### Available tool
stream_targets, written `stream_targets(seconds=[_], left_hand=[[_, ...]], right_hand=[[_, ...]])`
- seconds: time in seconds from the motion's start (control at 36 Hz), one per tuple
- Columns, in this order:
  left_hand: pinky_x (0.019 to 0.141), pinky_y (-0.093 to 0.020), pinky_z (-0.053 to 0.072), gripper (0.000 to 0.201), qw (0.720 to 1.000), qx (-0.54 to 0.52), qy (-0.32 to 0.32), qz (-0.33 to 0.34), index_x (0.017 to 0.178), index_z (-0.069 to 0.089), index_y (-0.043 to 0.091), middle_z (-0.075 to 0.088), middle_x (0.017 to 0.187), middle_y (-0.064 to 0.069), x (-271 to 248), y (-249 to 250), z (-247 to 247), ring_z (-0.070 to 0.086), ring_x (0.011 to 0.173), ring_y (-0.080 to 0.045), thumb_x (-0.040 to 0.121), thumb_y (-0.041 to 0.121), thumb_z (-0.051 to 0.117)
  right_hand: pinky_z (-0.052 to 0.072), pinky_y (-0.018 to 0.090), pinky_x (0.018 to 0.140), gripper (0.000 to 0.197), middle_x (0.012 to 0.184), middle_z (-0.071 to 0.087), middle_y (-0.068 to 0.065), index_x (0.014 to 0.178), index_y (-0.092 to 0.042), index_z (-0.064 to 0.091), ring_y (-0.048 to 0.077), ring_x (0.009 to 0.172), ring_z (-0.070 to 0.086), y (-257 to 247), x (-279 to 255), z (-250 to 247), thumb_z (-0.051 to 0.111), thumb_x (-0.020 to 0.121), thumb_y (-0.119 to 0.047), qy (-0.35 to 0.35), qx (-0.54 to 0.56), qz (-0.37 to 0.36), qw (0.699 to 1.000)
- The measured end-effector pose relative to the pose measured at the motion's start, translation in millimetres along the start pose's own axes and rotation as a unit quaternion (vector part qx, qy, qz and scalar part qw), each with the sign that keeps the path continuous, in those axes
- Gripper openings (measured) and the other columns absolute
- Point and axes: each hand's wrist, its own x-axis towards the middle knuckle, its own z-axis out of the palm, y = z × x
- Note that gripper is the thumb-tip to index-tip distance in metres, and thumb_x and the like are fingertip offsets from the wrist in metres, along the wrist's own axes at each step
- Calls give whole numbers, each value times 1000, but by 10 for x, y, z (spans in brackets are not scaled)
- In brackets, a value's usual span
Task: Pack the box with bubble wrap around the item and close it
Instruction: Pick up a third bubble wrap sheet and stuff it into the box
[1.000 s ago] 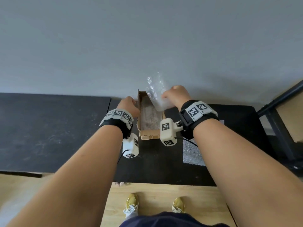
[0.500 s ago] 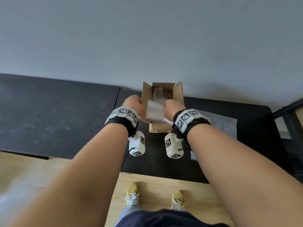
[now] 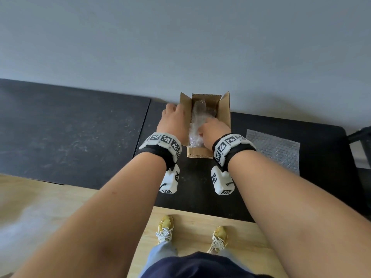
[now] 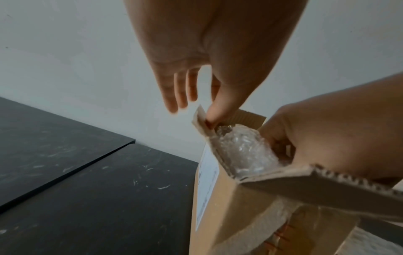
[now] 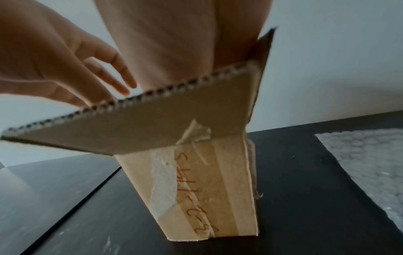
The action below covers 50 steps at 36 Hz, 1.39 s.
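Observation:
An open cardboard box [image 3: 224, 115] stands on the black table near the wall, flaps up. Clear bubble wrap [image 3: 197, 127] fills its inside, and the item is hidden under it. My right hand [image 3: 208, 125] is down in the box, fingers curled on the bubble wrap [image 4: 244, 148]. In the right wrist view its fingers are hidden behind the near flap [image 5: 152, 120]. My left hand [image 3: 176, 111] is at the box's left flap [image 4: 201, 119]. The thumb [image 4: 216, 110] touches the flap's inner face, and the other fingers [image 4: 181, 93] hang straight outside it.
A spare flat sheet of bubble wrap [image 3: 275, 149] lies on the table right of the box. A second dark tabletop [image 3: 70, 129] adjoins on the left, with a seam between them. The grey wall is right behind the box. A dark frame [image 3: 361, 135] stands at the far right.
My right hand brought the bubble wrap down from above the box into it. My left hand moved forward along the left flap and its fingers straightened.

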Motion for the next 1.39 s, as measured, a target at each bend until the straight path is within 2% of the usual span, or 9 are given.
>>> stream_targets(seconds=[0.08,0.19,0.33,0.58,0.89,1.06,1.14,1.31,1.39], left_hand=[[103,-38,39,38,995,32,10,95,112,61,23,40,141,-2,-8,23,20,34,130,-25,80,3,60],[113,-40,27,28,994,16,-58,94,105,71,29,37,148,7,-23,17,41,24,138,-18,86,18,54],[117,-43,19,29,986,57,-117,100,101,74,32,28,155,8,-29,12,32,18,142,-17,78,34,57],[115,-56,-12,13,968,201,-113,95,90,75,35,13,162,5,52,119,146,-5,149,-26,80,36,66],[115,-62,-5,16,950,285,-72,108,95,74,30,24,158,3,83,162,330,2,148,-31,83,29,63],[120,-49,1,14,977,130,-127,111,76,76,29,15,160,11,130,-8,229,8,147,-25,78,34,63],[119,-39,17,24,991,25,-87,94,98,73,21,24,159,9,69,-64,152,17,146,-19,80,18,58],[89,-34,46,59,993,-108,36,-34,131,43,13,36,141,-6,44,-28,97,45,125,-25,77,15,66],[70,-31,43,31,992,-79,-42,-92,116,52,12,59,112,-5,56,-41,93,59,88,-24,90,28,55]], right_hand=[[50,35,85,25,120,61,7,112,-12,67,27,105,61,28,-31,-7,60,90,-20,-5,18,6,1000],[51,33,85,29,121,61,9,116,-12,67,27,105,62,147,-79,-19,63,88,-16,-10,47,6,999],[51,36,92,53,129,57,9,134,-15,51,27,113,59,262,-124,-128,67,84,-8,-50,123,11,991],[47,32,88,31,123,59,11,122,-10,59,28,110,59,230,-105,-179,59,91,-8,-78,98,3,992],[40,29,81,24,126,57,7,112,-23,69,27,112,56,245,85,13,64,89,-26,-61,21,5,998],[40,33,97,21,117,64,-2,103,-32,75,21,110,56,311,-48,47,66,87,-23,12,30,-47,998],[44,31,92,23,110,68,-3,105,-29,72,20,102,60,280,-70,20,65,85,-21,-8,60,-39,997],[37,37,99,48,101,62,-8,119,-41,56,17,97,56,232,-33,25,68,79,-18,-14,165,-11,986],[31,37,100,45,108,64,-10,124,-50,56,18,111,55,213,-32,83,65,85,-29,-38,138,-29,989]])
